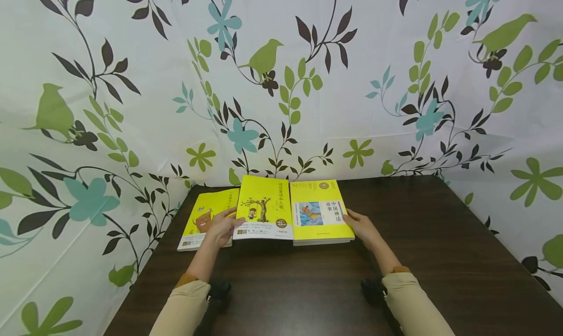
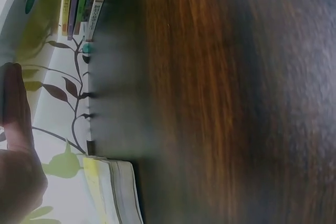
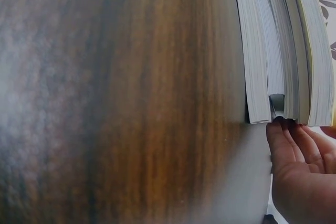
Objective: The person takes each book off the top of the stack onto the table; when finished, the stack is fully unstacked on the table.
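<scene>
1 mid ppbk [image 1: 264, 204], prob light, bendy, slick | L hand [image 1: 222, 227] pinches its left edge | R hand [image 1: 362, 228], fingers straightish, touches right bk pile [image 1: 323, 211], likely heavy | best hold: long edges

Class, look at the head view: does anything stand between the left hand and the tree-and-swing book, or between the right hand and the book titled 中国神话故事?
Nothing visible does. The left hand is at the left edge of the tree-and-swing book, and the right hand touches the right edge of the book titled 中国神话故事.
</scene>
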